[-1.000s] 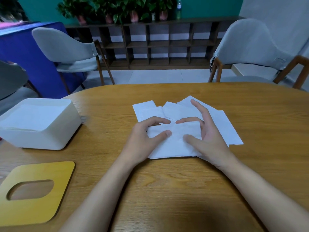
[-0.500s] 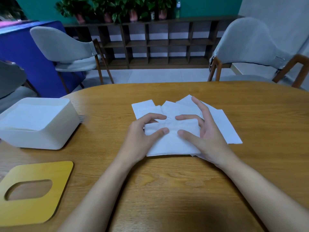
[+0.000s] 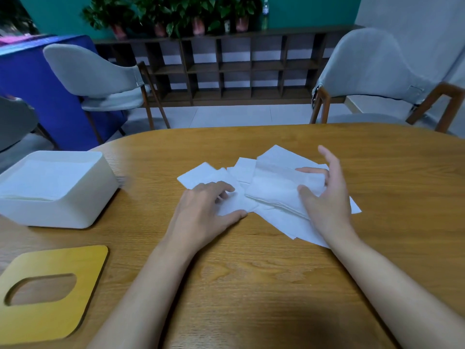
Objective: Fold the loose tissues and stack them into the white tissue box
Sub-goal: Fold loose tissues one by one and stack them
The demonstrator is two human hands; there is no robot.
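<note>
Several loose white tissues (image 3: 201,175) lie spread on the wooden table (image 3: 251,273). My right hand (image 3: 327,197) pinches a folded tissue (image 3: 274,187) by its right end between thumb and fingers, with the fold raised off the pile. My left hand (image 3: 203,210) rests palm down on a tissue at the pile's left side, fingers curled. The white tissue box (image 3: 83,197) stands open at the far left, with stacked tissues inside it.
A yellow box lid (image 3: 55,311) with an oval slot lies at the front left. Grey chairs (image 3: 377,71) stand beyond the table's far edge, in front of a dark shelf unit. Bare table wood lies between the box and the pile.
The folded tissue left the pile's middle: my right hand lifted it up and to the right. My left hand let go of it and pressed down on the pile's left side.
</note>
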